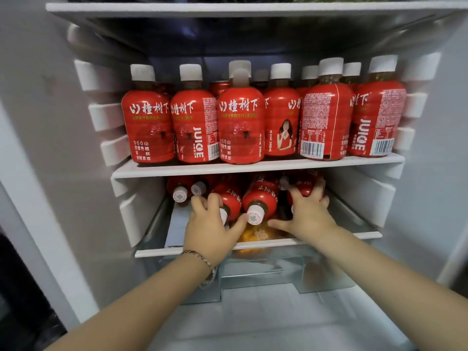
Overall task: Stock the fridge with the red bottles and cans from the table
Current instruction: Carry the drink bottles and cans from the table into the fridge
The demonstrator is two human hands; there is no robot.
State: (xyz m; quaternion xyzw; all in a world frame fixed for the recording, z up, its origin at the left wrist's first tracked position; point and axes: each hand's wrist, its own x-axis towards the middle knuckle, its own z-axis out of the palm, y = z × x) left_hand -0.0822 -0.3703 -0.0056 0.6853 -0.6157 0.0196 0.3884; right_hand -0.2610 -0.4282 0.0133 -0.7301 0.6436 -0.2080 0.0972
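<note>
My left hand [210,224] curls over the neck end of a red plastic juice bottle [231,198]. It lies on its side on the lower white fridge shelf [354,235], cap toward me. My right hand [309,214] grips a second red lying bottle [305,190] at three o'clock of the first. Between them a third red bottle with a white cap [260,198] lies loose, touching my left thumb. At twelve o'clock, the row of upright red white-capped bottles [240,122] fills the upper white shelf [253,166].

I judge this step to be bedding the two bottles in. I should push both straight toward twelve o'clock, bodies parallel, so they nest against their neighbours. Otherwise the round bodies could roll toward six o'clock, off the shelf lip.
</note>
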